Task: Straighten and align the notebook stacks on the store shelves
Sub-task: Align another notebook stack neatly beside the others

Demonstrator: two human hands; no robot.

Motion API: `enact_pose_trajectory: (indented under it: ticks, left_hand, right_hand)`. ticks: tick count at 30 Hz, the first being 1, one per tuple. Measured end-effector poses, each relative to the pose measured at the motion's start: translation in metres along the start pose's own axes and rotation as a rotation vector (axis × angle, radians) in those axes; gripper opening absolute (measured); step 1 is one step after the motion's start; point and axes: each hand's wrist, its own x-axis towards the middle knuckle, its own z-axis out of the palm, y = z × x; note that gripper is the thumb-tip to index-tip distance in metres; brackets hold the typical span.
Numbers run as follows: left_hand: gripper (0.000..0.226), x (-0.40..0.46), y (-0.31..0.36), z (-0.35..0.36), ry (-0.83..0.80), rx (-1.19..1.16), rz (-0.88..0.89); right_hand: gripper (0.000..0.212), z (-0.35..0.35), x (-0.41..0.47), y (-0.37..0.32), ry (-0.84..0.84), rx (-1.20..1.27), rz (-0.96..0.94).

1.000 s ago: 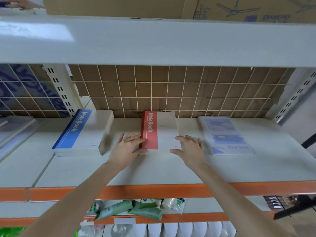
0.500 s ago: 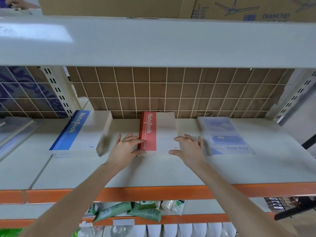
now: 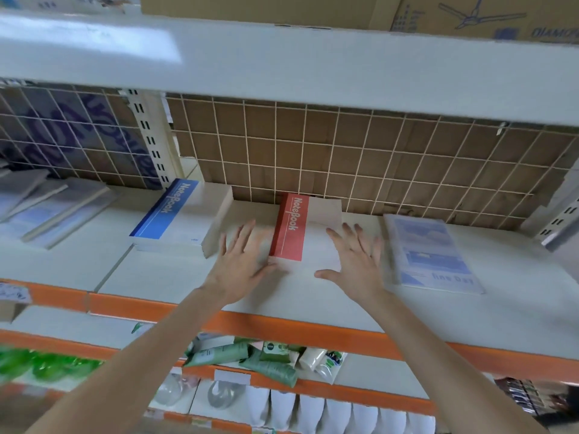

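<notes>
A stack of notebooks with a red spine band (image 3: 289, 228) lies in the middle of the white shelf (image 3: 344, 305), its far end against the wire grid. My left hand (image 3: 241, 264) is spread flat at the stack's left front corner, fingers straight. My right hand (image 3: 357, 261) lies flat at the stack's right side, fingers straight, thumb out along the front edge. A blue-banded notebook stack (image 3: 175, 214) sits to the left. A thin stack with pale blue covers (image 3: 429, 255) lies to the right.
More pale notebooks (image 3: 47, 211) lie skewed at the far left. The upper shelf (image 3: 282, 57) carries cardboard boxes (image 3: 470, 14). A perforated upright post (image 3: 153, 139) divides the bays. Below the orange shelf edge (image 3: 282, 327) lie green tubes (image 3: 250, 358).
Both hands have opened and spread wider on either side of the red stack. The view has shifted right and tilted; the image is blurred by motion.
</notes>
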Motion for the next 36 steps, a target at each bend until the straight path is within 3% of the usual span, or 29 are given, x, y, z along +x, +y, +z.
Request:
enact_pose_trajectory:
  ticks: [5,10,17,28,36]
  left_hand:
    - [0.067,-0.044,-0.04,-0.019,0.111,0.049,-0.06]
    - [0.068,-0.099,-0.107,-0.046,0.141,0.159,-0.257]
    - [0.069,-0.193,-0.223,-0.098,0.25,0.169,-0.499]
    - [0.068,-0.324,-0.44,-0.156,0.266,0.164,-0.672]
    - [0.068,-0.32,-0.566,-0.203,0.249,0.193,-0.639]
  right_hand:
    - [0.084,-0.004,0.009,-0.063,-0.026,0.133,-0.187]
    - [0.08,0.0,0.006,-0.166,-0.067,0.211,-0.431]
    - [0.08,0.013,0.01,-0.321,-0.114,0.203,-0.627]
    - [0.075,0.056,0.017,-0.589,-0.126,0.346,-0.643]
    - [0.076,0.06,0.069,-0.709,-0.116,0.355,-0.563]
